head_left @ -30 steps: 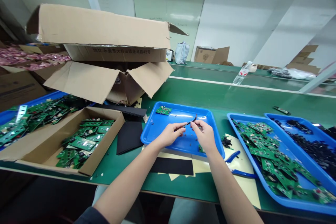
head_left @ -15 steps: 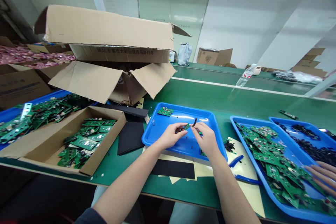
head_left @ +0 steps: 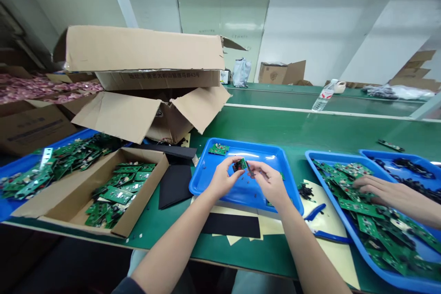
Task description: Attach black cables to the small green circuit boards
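Observation:
Over the blue tray (head_left: 203, 179), my left hand (head_left: 223, 178) is closed on a small green circuit board (head_left: 243, 163) that carries dark and red parts. My right hand (head_left: 269, 183) pinches a thin dark strip (head_left: 248, 170) at the board's right edge. What exactly the strip is, I cannot make out. Another circuit board (head_left: 218, 149) lies in the tray's far left corner, and small dark bits are scattered on the tray floor. My fingers hide part of the held board.
A cardboard box (head_left: 138, 211) of circuit boards stands left. At right, another person's hand (head_left: 382, 190) reaches into a blue tray (head_left: 339, 220) heaped with boards. Between them lie blue-handled pliers (head_left: 315, 212) and a pile of black bits (head_left: 305, 191). A black sheet (head_left: 230, 225) lies in front.
The board in my left hand has turned more upright. The black strip, which stuck up from my right fingers, now points down beside it. The other person's hand has reached further into the tray.

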Demonstrator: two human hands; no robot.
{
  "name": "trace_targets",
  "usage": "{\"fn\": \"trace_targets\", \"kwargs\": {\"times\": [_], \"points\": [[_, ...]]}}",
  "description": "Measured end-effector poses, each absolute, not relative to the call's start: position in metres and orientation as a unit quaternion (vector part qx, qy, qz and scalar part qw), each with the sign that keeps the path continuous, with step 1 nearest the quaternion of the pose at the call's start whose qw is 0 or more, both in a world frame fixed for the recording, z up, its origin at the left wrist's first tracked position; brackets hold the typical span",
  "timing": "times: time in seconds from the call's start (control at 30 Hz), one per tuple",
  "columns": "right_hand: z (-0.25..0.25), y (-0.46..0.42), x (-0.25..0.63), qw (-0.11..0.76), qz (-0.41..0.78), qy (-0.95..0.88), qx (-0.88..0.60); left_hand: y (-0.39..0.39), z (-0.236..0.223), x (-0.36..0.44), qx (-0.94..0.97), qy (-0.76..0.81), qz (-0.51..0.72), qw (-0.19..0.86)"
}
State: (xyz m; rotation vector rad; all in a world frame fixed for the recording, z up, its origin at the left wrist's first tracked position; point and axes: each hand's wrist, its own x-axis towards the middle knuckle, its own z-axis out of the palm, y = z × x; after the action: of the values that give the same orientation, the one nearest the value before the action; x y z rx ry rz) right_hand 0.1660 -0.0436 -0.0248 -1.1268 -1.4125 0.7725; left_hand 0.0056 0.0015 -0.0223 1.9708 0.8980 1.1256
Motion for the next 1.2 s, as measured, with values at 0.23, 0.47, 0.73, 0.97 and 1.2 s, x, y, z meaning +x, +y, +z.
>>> {"fn": "trace_targets", "kwargs": {"times": [0.23,0.47,0.73,0.97,1.2], "points": [[-0.011,-0.048,0.161,0.560,0.503,-0.471,-0.461,0.001,-0.022,0.002,0.806,0.276,0.468,0.236],[-0.006,-0.050,0.161,0.557,0.577,-0.417,-0.429,0.005,-0.025,0.000,0.820,0.250,0.482,0.180],[0.000,-0.053,0.161,0.528,0.663,-0.359,-0.391,0.002,-0.023,0.002,0.818,0.250,0.481,0.193],[0.000,-0.053,0.162,0.504,0.702,-0.336,-0.375,-0.002,-0.023,0.004,0.798,0.252,0.474,0.273],[-0.002,-0.052,0.164,0.501,0.695,-0.353,-0.376,-0.004,-0.021,0.005,0.765,0.262,0.442,0.389]]}}
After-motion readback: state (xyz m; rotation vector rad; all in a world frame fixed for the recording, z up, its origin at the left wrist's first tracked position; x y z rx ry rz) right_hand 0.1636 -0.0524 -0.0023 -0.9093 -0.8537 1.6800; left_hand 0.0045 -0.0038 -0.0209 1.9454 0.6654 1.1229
